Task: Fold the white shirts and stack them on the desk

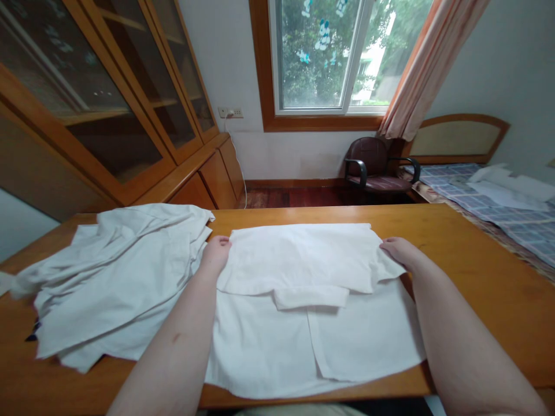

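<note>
A white collared garment, seemingly a shirt or coat, lies on the wooden table in front of me. Its upper part is folded over toward me, so the collar rests across the lower part. At the left edge of the fold, my left hand is closed with its fingers pinching the cloth. My right hand pinches the opposite edge, where a corner of cloth sticks out under the wrist. To the left, a loose pile of white garments lies crumpled, close to my left forearm.
The wooden table extends to both sides. Beyond it stand a glass-door cabinet at left, a dark red armchair below the window, and a bed with a checked cover at right. A white cord hangs from a wall socket.
</note>
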{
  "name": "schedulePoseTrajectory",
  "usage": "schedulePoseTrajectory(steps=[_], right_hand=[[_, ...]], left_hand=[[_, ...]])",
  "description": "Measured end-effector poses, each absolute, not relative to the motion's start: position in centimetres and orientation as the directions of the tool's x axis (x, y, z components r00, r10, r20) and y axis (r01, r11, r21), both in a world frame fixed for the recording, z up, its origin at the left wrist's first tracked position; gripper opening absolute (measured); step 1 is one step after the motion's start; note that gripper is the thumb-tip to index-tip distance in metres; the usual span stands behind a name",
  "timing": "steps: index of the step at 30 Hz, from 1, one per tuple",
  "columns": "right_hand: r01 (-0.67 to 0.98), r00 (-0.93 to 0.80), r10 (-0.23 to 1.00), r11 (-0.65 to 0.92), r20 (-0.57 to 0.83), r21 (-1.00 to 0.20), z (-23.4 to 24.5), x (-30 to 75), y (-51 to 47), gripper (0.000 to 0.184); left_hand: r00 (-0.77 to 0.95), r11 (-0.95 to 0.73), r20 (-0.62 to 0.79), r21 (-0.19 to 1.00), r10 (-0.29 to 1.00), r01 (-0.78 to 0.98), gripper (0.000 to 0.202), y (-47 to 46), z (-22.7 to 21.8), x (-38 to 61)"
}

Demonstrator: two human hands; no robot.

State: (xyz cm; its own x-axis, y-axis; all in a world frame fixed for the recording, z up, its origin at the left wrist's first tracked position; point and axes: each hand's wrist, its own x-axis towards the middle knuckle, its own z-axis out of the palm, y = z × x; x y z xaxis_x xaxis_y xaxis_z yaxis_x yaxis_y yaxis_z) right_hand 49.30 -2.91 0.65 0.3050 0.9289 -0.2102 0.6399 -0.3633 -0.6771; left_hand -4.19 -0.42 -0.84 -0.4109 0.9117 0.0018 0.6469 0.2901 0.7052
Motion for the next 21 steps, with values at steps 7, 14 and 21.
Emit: schedulePoseTrajectory(steps=[7, 14, 21], right_hand=[[0.634, 0.407, 0.913, -0.307, -0.031, -0.710, 0.5, 47.3, -2.9, 0.025], [0.175, 0.396, 0.913, -0.183, -0.101, -0.967, -0.4, 47.9, -2.2, 0.032], [-0.060, 0.287, 0.936, -0.196, -0.204, -0.979, -0.3, 48.2, -1.6, 0.048]], left_hand=[[-0.280, 0.061, 0.113, 0.836, 0.953, 0.545, 0.050, 0.1, -1.5, -3.5], [-0.185, 0.001, 0.048, 0.966, 0.982, 0.257, 0.071, -0.1, -0.5, -3.1], [-0.143, 0.089, -0.084, 0.996, 0.986, 0.028, 0.065, -0.7, 0.7, -2.9]])
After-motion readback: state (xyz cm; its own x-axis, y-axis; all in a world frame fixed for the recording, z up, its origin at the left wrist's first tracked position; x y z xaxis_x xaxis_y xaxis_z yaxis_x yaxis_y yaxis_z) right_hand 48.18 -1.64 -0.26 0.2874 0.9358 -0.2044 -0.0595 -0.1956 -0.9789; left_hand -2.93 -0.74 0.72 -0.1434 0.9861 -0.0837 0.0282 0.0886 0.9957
